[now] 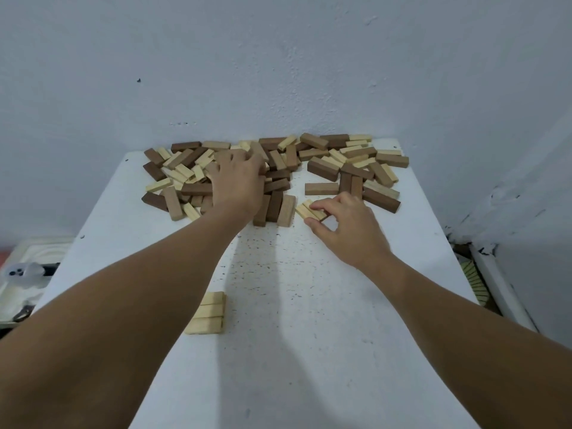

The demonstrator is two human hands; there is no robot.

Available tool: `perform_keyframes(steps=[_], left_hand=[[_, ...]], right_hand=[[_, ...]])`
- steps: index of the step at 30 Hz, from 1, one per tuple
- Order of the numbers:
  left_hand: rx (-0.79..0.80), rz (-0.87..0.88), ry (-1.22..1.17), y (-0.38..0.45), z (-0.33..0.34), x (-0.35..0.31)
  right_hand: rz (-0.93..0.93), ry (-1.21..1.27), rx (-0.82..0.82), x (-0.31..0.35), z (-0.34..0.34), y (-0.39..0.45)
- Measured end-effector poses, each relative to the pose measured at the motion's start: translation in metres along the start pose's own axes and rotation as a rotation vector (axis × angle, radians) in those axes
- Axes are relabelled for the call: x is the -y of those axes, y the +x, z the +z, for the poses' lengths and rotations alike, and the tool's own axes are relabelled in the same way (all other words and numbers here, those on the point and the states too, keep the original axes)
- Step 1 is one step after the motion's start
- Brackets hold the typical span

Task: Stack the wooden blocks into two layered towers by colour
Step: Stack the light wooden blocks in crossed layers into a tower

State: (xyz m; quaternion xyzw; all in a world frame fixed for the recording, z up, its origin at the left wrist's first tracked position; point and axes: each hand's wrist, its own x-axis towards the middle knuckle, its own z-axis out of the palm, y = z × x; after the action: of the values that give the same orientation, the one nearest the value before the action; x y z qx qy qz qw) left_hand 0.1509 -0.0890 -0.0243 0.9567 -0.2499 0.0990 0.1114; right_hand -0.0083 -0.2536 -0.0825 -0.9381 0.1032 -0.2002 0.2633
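A loose heap of dark brown and pale wooden blocks [356, 162] lies along the far edge of the white table [309, 305]. My left hand [238, 184] reaches into the middle of the heap, fingers down among the blocks; what they hold is hidden. My right hand [346, 226] pinches two pale blocks [305, 209] lying side by side just in front of the heap. Three pale blocks [208, 314] sit flat in a neat row on the near left of the table. Three brown blocks [274, 210] lie side by side beside my left wrist.
A white wall rises right behind the heap. Left of the table stands a white moulded tray [28, 274] with small items. On the right a white frame [495, 280] and a slatted object [475, 283] sit below the table edge.
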Motion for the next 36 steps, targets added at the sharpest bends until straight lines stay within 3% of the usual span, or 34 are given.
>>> perform_keyframes(steps=[8,12,18,36], left_hand=[[-0.022,-0.111,-0.455,-0.001,-0.004,-0.005],[-0.105,-0.071,-0.51,-0.023,-0.01,-0.018],[-0.07,-0.02,-0.531,-0.07,-0.012,-0.043],[0.317,-0.156,-0.602,-0.118,-0.015,-0.038]], right_hand=[[-0.004,0.001,-0.002,0.002,-0.001,-0.001],[0.001,-0.001,-0.001,0.001,-0.001,0.0],[0.009,0.015,-0.001,0.002,-0.002,0.0],[0.091,-0.013,0.006,0.015,-0.014,-0.046]])
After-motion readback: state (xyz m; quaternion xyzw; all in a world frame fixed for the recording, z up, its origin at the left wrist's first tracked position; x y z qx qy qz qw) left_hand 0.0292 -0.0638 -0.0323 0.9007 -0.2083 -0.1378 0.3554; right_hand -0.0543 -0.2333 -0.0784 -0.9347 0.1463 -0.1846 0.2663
